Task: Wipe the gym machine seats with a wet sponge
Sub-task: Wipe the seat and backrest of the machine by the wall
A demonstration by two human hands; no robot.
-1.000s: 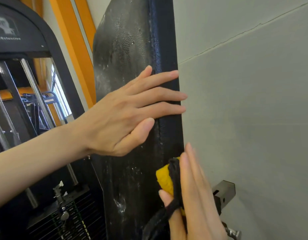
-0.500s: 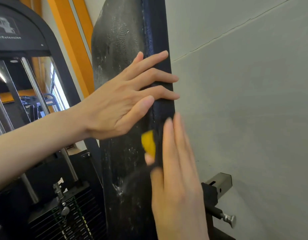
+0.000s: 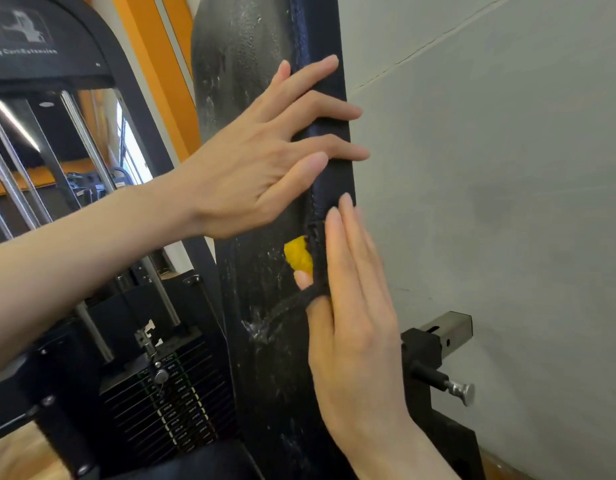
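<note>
A tall black padded backrest (image 3: 251,81) of the gym machine stands upright in the middle of the head view, its surface wet and speckled with white droplets. My left hand (image 3: 258,168) rests flat on the pad, its straight fingers reaching across the right edge. Just below it, my right hand (image 3: 355,323) pinches a yellow sponge (image 3: 298,256) with a black scouring side between thumb and straight fingers and presses it against the pad's right edge. Most of the sponge is hidden behind my fingers.
A grey wall (image 3: 507,202) runs close along the right of the pad. A square steel tube (image 3: 448,327) and an adjustment pin knob (image 3: 462,391) stick out at lower right. The weight stack (image 3: 168,403) and chrome guide rods (image 3: 85,140) stand at left.
My right hand has slid the sponge upward along the pad's right edge, closer to my left hand. My left hand has shifted slightly up the pad.
</note>
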